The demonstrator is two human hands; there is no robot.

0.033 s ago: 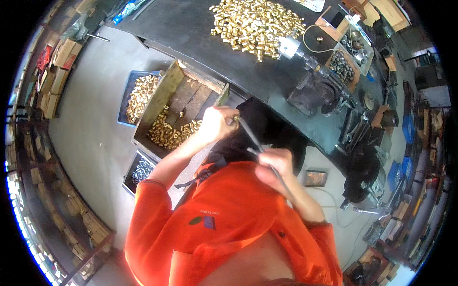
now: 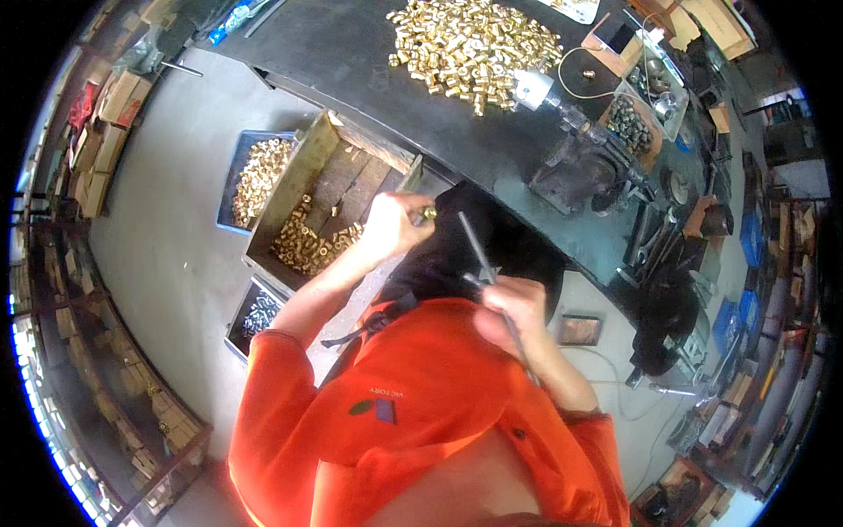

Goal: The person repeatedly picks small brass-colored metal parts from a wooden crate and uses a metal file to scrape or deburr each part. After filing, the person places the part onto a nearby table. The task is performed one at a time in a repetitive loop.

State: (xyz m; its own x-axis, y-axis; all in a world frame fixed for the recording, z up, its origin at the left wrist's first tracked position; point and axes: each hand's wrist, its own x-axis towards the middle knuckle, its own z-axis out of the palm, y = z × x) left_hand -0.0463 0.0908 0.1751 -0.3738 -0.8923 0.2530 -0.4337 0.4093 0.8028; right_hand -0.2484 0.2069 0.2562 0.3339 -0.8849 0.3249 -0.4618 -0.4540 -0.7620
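My left hand (image 2: pixel 392 227) is closed with a small brass fitting (image 2: pixel 428 213) pinched at its fingertips, above the near right corner of a wooden crate (image 2: pixel 272 195). Loose brass fittings (image 2: pixel 307 246) lie in the crate. My right hand (image 2: pixel 514 309) grips a long grey metal rod (image 2: pixel 474 239) that slants up and to the left. A short dark stub (image 2: pixel 474 281) sticks out beside the rod near my thumb; how it joins is hidden. The rod's tip is apart from the fitting, a little to its right.
A heap of brass fittings (image 2: pixel 474 48) covers part of the dark workbench (image 2: pixel 342 61), beside a clamped machine (image 2: pixel 584 145). Left of the crate stand a blue bin (image 2: pixel 230 189) of fittings and a bin of silver parts (image 2: pixel 262 312). Shelves line both sides.
The rod's tip has come away from the brass fitting, leaving a gap. My right hand has shifted slightly right and down, my left hand slightly left.
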